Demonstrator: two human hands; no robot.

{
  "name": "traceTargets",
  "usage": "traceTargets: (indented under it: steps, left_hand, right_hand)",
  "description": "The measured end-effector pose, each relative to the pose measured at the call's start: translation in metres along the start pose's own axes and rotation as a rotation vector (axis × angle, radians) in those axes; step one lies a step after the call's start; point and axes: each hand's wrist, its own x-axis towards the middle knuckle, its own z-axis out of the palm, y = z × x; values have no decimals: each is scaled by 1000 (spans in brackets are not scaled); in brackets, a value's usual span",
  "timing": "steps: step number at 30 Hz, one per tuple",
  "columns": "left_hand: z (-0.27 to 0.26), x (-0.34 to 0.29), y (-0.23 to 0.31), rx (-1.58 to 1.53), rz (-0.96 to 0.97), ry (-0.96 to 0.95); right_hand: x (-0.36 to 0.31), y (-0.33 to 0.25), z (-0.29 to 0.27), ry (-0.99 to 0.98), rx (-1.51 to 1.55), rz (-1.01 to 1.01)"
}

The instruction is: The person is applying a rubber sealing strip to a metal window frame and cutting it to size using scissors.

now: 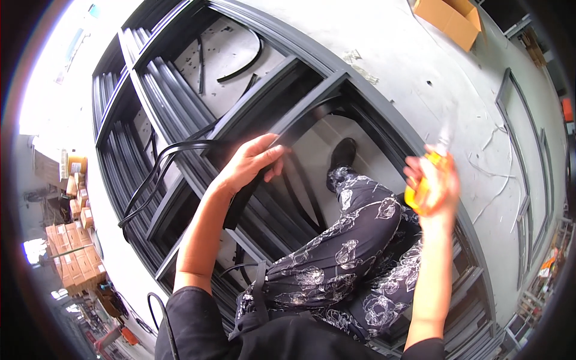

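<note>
My left hand [253,161] is over the dark grey metal frame [384,129], its thumb and fingers closed on a black rubber strip [187,144]. Part of that strip loops out to the left across the frame, and where it runs under my fingers is partly hidden. Off to the right, my right hand [443,195] grips yellow-handled scissors [419,191] with the blades upward. Motion blurs the blades and the hand, so I cannot tell how far the blades are apart. The two hands are well separated.
Long dark profiles [174,90] lie stacked under the frame's bars. Loose black strip offcuts [243,69] are on the floor inside it. My shoe [343,153] stands within one opening. An open cardboard box [447,21], another frame [522,174] and stacked cartons [77,255] are farther off.
</note>
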Motion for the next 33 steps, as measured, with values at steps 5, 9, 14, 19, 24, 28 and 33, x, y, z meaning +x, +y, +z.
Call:
traceTargets:
  steps: [5,9,14,19,24,28,33]
  left_hand:
    - [0,-26,-9,374,-9,71]
    - [4,-62,-37,531,-10,108]
    - [-8,-74,-78,766,34,303]
    - [-18,-73,-110,862,-50,274]
    - [-19,-37,-109,530,-76,219]
    - [-11,-9,-104,452,-96,113]
    - [5,13,-72,586,79,145]
  right_hand:
    - [49,82,114,-193,63,204]
    - [69,125,160,-146,121,340]
    - [65,151,188,-144,262,362]
    - [70,185,181,22,53,275]
    - [82,193,167,45,-230,168]
    - [77,173,165,110,-418,45]
    - [76,157,158,-1,-400,-291]
